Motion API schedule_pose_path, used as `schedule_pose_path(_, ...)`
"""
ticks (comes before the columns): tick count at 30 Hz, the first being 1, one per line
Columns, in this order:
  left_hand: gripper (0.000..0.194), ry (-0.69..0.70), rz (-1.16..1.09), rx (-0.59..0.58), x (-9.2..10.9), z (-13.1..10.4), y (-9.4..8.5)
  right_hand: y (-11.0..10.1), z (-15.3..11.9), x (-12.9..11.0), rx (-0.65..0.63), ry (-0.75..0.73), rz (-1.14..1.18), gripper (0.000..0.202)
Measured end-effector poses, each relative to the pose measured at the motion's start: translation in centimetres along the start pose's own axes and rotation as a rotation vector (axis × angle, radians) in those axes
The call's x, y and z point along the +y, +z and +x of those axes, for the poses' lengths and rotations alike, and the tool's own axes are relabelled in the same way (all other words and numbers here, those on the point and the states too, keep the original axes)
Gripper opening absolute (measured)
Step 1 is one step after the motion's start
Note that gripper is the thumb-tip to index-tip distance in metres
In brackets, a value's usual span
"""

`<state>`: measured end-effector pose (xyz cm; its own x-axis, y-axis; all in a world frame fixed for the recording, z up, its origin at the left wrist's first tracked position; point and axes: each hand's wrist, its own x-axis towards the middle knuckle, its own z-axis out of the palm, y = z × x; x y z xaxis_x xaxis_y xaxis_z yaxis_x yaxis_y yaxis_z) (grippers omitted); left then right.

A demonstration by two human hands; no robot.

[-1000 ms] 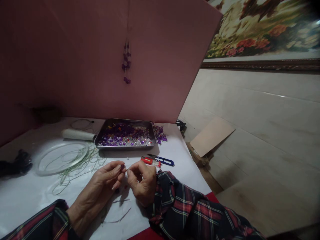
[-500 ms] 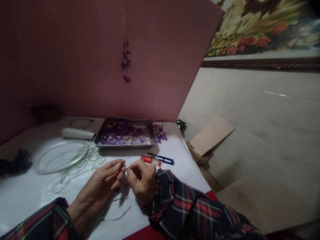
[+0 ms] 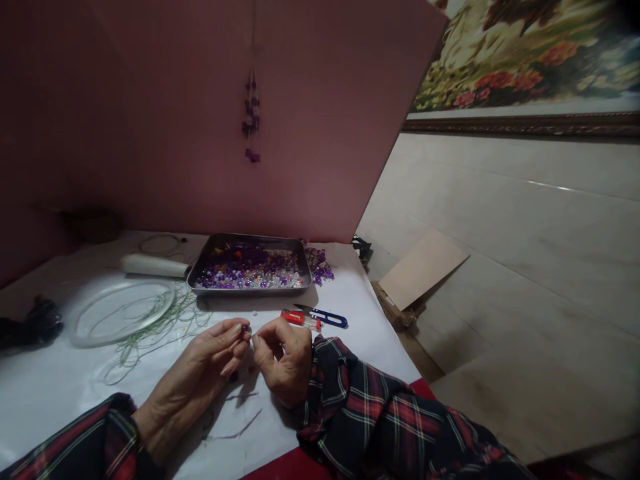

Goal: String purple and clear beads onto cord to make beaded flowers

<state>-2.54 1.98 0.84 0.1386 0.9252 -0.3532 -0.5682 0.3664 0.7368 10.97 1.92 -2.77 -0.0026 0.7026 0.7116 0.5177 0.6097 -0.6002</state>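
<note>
Between thumb and fingertips, my left hand [image 3: 207, 357] pinches a small dark purple bead [image 3: 245, 330] above the white tabletop. My right hand [image 3: 285, 357] is closed in a pinch close beside it, its thumb and forefinger tips almost touching the bead. What those right fingertips hold is too fine to make out; it may be a thread end. Behind the hands stands a metal tray [image 3: 200, 292] of purple, clear and a few red and yellow beads. Thin dark thread pieces [image 3: 243, 427] lie on the table under the hands.
A red lighter [image 3: 300, 320] and blue thread snips [image 3: 325, 316] lie beyond my right hand. To the left are green cord [image 3: 145, 337], a clear plastic ring [image 3: 85, 333] and a white roll [image 3: 155, 266]. Purple beads [image 3: 320, 265] are heaped right of the tray. A beaded strand [image 3: 251, 120] hangs behind.
Both hands keep almost the same place and pinch. The view has shifted very slightly; no object on the table has visibly moved.
</note>
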Motion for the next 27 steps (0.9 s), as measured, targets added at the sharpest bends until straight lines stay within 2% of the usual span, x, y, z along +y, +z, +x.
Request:
schedule_pose_path(7,0.018,-0.005,-0.011,0.043,0.26,-0.27,0.48,-0.1,0.3,-0.28,-0.026,0.006,0.006,0.017)
schedule_pose_path(15,0.014,-0.005,0.0,-0.012,0.02,-0.01,0.05,-0.14,0.61,-0.81,0.022,0.024,0.057,0.019)
schedule_pose_path(20,0.014,0.005,0.015,-0.026,-0.09,0.04,-0.13,-0.02,0.48,-0.58,0.001,0.029,0.05,0.017)
schedule_pose_path(27,0.014,0.01,0.035,-0.003,0.09,-0.35,0.23,-0.01,0.35,-0.37,0.004,0.023,0.031,0.016)
